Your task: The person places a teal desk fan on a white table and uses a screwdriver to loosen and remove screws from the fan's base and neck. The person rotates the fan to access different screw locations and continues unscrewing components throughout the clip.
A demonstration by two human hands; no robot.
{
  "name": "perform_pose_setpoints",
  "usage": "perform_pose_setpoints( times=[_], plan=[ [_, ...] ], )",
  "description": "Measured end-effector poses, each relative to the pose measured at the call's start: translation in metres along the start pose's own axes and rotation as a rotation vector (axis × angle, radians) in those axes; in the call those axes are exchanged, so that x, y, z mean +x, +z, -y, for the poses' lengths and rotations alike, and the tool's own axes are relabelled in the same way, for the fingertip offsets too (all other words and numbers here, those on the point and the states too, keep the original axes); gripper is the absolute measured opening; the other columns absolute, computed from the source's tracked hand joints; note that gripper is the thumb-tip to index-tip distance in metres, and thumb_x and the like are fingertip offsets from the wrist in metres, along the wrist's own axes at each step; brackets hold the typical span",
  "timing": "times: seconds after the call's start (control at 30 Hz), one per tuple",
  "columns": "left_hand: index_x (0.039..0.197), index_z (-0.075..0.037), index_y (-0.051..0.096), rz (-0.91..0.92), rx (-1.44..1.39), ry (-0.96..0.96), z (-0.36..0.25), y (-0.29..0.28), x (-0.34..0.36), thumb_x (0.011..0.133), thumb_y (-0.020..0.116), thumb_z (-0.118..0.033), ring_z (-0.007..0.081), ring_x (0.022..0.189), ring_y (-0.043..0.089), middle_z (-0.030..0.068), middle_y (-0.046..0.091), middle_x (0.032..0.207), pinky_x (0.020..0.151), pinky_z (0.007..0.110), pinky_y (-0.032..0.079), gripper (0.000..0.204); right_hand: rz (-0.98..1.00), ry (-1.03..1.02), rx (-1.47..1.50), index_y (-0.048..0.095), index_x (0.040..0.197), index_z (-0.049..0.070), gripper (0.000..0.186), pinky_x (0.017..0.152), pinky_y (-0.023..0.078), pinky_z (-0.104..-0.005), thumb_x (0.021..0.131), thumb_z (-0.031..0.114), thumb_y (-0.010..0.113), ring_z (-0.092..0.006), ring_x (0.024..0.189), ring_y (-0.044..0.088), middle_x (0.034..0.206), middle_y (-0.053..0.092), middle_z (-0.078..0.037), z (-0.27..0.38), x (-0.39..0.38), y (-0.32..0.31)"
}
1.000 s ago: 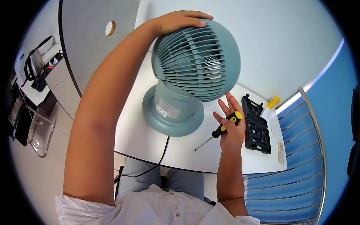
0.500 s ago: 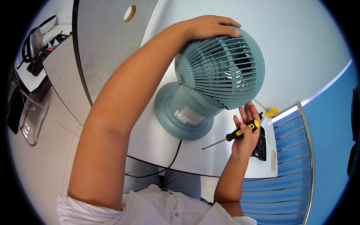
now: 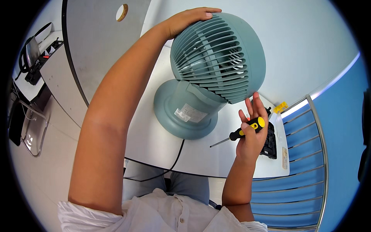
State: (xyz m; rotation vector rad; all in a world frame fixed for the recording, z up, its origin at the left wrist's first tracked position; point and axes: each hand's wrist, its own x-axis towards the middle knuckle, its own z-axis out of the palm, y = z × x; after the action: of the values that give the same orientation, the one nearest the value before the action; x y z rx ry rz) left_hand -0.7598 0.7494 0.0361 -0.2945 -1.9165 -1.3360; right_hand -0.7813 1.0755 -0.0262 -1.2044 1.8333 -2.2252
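A grey-green table fan point(image 3: 253, 54) stands on its round base, its slatted rear grille turned toward me and its head tilted. Over the top of the fan's head lies my left hand point(image 3: 189, 20), fingers stretched along the curve and holding it. My right hand point(image 3: 251, 139) keeps a black-and-yellow screwdriver point(image 3: 235, 134) between thumb and palm, the shaft pointing left and down. That hand's raised fingertips are at the lower rim of the fan head; whether they press on it I cannot tell. A pale label point(image 3: 190, 113) is stuck on the fan's neck.
The fan stands on a white table point(image 3: 201, 162); its black cord point(image 3: 178, 154) runs over the front edge. Right of my hand lies a black tool case point(image 3: 271, 145), with a yellow object point(image 3: 281, 107) behind it. A metal railing point(image 3: 324, 166) borders the right side.
The fan's head has turned, so its rear grille faces me differently and its smooth rim is more to the right. My left hand has shifted with it; the right still holds the screwdriver.
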Motion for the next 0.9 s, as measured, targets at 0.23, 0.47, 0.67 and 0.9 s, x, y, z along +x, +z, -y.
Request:
perform_pose_setpoints(
  times=[0.23,0.47,0.67,0.9],
  plan=[
    [0.139,-0.013,0.046,0.006,-0.108,-0.008,0.014,-0.006,-0.004,0.086,0.051,-0.051,0.0251,0.120,0.052,0.0130,0.052,0.132,0.101,0.035,0.041,0.065,0.049,-0.043,-0.130,0.047,0.132,0.002,0.070,0.106,0.034,-0.0417,0.063,-0.007,0.047,-0.0274,0.132,0.042,0.145,0.039,-0.015,0.008,-0.001,0.004],
    [0.142,-0.007,0.038,-0.063,-0.082,0.043,0.006,0.003,-0.027,0.091,0.043,-0.049,0.0249,0.127,0.045,0.0139,0.045,0.140,0.106,0.034,0.034,0.066,0.100,-0.039,-0.160,0.048,0.132,0.005,0.067,0.107,0.034,-0.0399,0.067,-0.011,0.048,-0.0237,0.135,0.037,0.148,0.035,-0.010,0.000,0.008,-0.005],
    [0.141,-0.008,0.041,-0.234,-0.022,0.028,-0.007,0.018,-0.044,0.092,0.045,-0.043,0.0234,0.124,0.045,0.0126,0.045,0.138,0.106,0.033,0.032,0.060,0.159,-0.035,0.001,0.050,0.129,0.006,0.060,0.103,0.036,-0.0322,0.071,-0.008,0.049,-0.0222,0.135,0.037,0.149,0.034,-0.012,-0.011,0.033,-0.028],
    [0.134,-0.014,0.049,-0.314,0.520,0.109,-0.055,0.026,-0.018,0.090,0.051,-0.042,0.0254,0.128,0.042,0.0132,0.050,0.135,0.107,0.035,0.030,0.053,0.240,-0.267,-0.163,0.055,0.103,0.004,0.031,0.084,0.043,-0.0298,0.075,0.011,0.066,-0.0183,0.096,0.055,0.111,0.060,-0.011,-0.004,0.035,-0.076]
  ],
)
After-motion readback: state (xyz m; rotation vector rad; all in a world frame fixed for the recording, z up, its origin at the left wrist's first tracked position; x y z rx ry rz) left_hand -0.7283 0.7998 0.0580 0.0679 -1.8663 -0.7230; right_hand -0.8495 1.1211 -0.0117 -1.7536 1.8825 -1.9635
